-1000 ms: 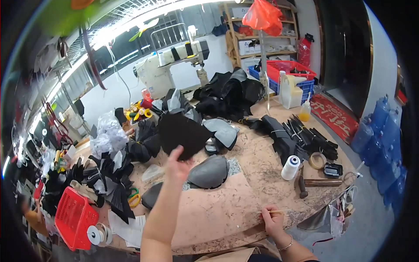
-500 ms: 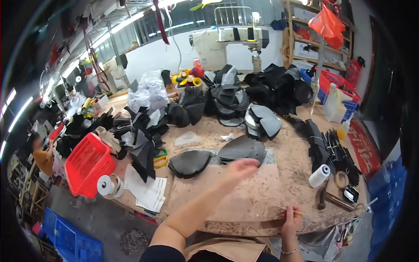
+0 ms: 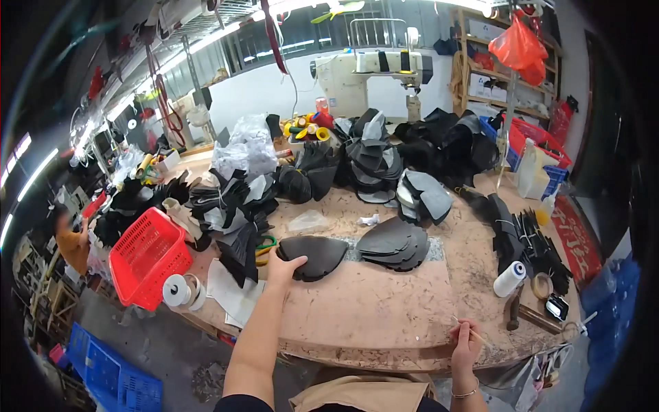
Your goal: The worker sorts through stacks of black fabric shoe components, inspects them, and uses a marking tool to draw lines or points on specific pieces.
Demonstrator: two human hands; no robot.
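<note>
Two piles of dark grey-black curved cut pieces, like leather or fabric, lie side by side on the worktable [image 3: 384, 312]. My left hand [image 3: 281, 269] grips the left edge of the left pile [image 3: 317, 257], thumb on top and fingers at its rim; how many pieces it pinches is hidden. The right pile [image 3: 395, 245] is fanned out, with no hand on it. Near the front edge, my right hand [image 3: 467, 340] is closed round a thin, light-coloured stick [image 3: 478, 336] whose tip points up and left.
Scissors with green and yellow handles [image 3: 264, 253] lie beyond my left hand, near a red basket [image 3: 147, 257]. A white thread spool [image 3: 509, 278], a hammer [image 3: 513, 312] and a tape roll [image 3: 541, 285] sit at the right. Stacked dark pieces [image 3: 371, 161] and a sewing machine [image 3: 364, 75] stand behind.
My left hand has moved left from the right pile's front edge to the left pile and taken hold of its edge. My right hand keeps the stick, turned slightly. The view has shifted a little.
</note>
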